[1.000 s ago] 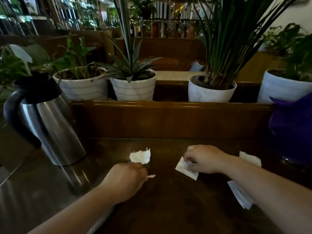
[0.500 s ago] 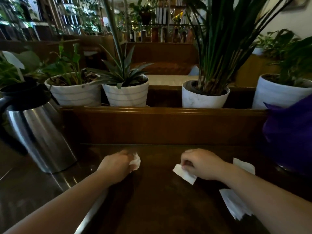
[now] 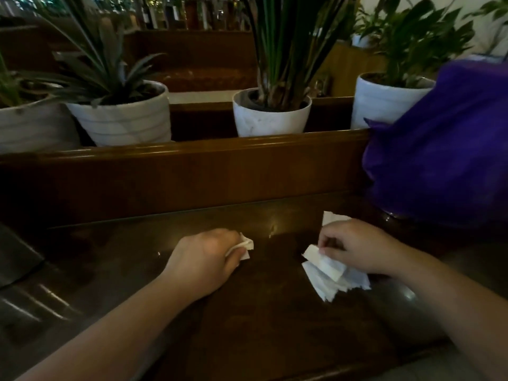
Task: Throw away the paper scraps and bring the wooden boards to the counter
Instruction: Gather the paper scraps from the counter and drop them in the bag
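On the dark wooden table my left hand is closed around a crumpled white paper scrap that sticks out past my fingers. My right hand pinches a folded white scrap by its upper edge, just above a torn larger scrap lying flat on the table. Another white scrap shows behind my right hand. No wooden boards are in view.
A raised wooden ledge borders the table's far side, with white plant pots behind it. A purple bag sits at the right. A dark object is at the left edge.
My left hand has taken up the scrap and drawn it back. My right hand has carried its scrap rightward over the torn one. The view has swung right; the steel jug has left it.
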Demonstrator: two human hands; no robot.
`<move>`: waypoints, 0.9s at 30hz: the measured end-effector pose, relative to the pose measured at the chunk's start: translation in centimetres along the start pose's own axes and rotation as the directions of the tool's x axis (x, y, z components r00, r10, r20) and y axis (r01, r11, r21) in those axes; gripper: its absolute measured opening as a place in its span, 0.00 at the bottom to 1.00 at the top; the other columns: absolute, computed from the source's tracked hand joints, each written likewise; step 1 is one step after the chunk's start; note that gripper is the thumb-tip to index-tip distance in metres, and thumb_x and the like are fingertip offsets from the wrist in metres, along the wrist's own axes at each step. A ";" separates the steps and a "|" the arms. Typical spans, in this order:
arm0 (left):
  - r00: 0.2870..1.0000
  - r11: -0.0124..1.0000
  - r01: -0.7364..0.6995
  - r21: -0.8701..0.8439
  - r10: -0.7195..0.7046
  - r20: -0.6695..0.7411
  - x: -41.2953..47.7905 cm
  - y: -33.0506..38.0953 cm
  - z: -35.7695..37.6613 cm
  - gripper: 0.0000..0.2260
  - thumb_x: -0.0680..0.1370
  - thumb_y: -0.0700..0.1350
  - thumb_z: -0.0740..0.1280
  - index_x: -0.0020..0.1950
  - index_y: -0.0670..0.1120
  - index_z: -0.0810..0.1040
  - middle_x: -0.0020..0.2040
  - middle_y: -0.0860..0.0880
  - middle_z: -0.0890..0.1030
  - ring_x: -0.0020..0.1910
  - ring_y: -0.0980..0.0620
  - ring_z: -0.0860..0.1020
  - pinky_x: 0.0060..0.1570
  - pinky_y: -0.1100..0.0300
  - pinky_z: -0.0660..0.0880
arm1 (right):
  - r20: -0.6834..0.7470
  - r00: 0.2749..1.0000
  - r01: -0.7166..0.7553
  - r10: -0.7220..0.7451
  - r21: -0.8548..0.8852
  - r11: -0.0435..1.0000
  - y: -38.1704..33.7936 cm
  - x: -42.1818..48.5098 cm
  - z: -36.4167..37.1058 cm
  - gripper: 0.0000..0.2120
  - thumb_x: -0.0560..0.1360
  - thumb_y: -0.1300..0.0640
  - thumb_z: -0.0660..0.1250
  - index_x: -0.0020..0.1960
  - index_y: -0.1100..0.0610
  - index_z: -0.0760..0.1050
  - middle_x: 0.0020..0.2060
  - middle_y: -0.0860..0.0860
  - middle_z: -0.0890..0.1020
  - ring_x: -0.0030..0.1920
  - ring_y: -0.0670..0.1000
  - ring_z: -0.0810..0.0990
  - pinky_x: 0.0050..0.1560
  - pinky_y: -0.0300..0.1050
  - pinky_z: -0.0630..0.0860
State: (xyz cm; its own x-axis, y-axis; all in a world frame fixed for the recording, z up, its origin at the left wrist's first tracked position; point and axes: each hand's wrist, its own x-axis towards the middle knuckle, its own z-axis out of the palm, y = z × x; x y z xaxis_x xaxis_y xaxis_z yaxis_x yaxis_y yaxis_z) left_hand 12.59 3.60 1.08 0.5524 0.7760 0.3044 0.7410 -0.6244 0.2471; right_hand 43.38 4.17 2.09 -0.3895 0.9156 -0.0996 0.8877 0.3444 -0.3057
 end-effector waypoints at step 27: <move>0.999 0.997 0.044 -0.068 -0.043 0.012 7.7 7.6 4.4 0.08 0.78 0.52 0.60 0.51 0.53 0.77 0.41 0.56 0.78 0.38 0.58 0.75 0.36 0.55 0.76 | -0.110 0.988 -0.114 0.109 -0.042 0.993 8.1 3.4 -2.8 0.08 0.75 0.46 0.66 0.40 0.40 0.68 0.40 0.40 0.75 0.39 0.40 0.73 0.33 0.40 0.66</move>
State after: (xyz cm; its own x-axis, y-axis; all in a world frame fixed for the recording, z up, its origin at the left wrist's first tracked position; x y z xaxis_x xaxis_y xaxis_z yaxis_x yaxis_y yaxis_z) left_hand 24.17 5.24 1.28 0.5245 0.8034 0.2819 0.7371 -0.5942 0.3218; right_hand 49.90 10.63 1.92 -0.2613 0.9649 -0.0273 0.9357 0.2463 -0.2527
